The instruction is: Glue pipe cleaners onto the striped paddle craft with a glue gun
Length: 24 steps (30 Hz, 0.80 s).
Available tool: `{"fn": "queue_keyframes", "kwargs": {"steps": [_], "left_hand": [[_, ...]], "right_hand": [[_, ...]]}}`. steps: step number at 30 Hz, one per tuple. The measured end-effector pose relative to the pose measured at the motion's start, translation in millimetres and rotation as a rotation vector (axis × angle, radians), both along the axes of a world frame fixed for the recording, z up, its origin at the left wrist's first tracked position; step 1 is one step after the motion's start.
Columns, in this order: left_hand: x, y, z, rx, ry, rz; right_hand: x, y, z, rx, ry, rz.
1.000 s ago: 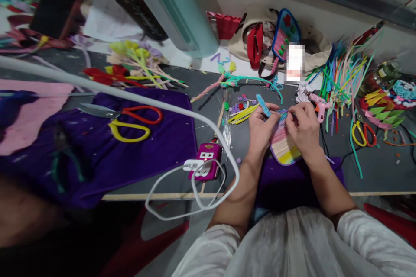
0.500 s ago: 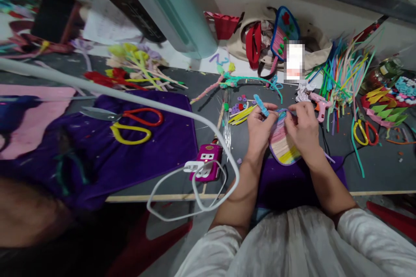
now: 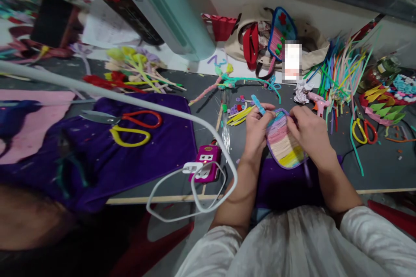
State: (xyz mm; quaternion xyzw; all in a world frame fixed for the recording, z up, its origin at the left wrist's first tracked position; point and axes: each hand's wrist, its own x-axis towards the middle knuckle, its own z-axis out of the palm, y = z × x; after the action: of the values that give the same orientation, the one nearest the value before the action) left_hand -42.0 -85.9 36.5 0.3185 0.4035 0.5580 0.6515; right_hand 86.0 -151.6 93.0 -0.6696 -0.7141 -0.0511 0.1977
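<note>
An oval panel of striped pipe cleaners (image 3: 283, 142), blue, pink, cream and yellow with a purple rim, is held between my hands. My left hand (image 3: 256, 132) pinches its upper left edge, fingers closed. From between those fingers pokes a fuzzy light-blue strip (image 3: 258, 104). My right hand (image 3: 310, 134) is closed at the upper right rim, thumb and forefinger pressed together. A purple pipe cleaner (image 3: 306, 171) trails down below that hand; its upper part is hidden by the fingers. Beneath the panel lies purple cloth (image 3: 282, 184).
A pink glue gun (image 3: 320, 104) and loose pipe cleaners (image 3: 344, 73) lie right of my hands, near scissors (image 3: 364, 130). To the left are yellow strips (image 3: 239, 116), a purple power strip (image 3: 209, 162) and a looping white cable (image 3: 224, 147). Another person's arm (image 3: 29, 216) shows at far left.
My right hand has shifted slightly right and down along the panel. The purple pipe cleaner has swung from the right side of my wrist to its left. More of the panel shows.
</note>
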Motion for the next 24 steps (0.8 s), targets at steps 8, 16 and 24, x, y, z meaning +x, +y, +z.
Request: {"fn": "queue_keyframes", "kwargs": {"steps": [8, 16, 24], "left_hand": [[0.7, -2.0, 1.8, 0.015, -0.009, 0.002], [2.4, -4.4, 0.4, 0.057, 0.031, 0.013], [2.6, -6.3, 2.4, 0.067, 0.074, 0.026]], "right_hand": [[6.9, 2.3, -6.4, 0.091, 0.047, 0.086], [4.4, 13.2, -10.6, 0.14, 0.082, 0.124], [3.4, 16.4, -15.0, 0.103, 0.081, 0.111]]}}
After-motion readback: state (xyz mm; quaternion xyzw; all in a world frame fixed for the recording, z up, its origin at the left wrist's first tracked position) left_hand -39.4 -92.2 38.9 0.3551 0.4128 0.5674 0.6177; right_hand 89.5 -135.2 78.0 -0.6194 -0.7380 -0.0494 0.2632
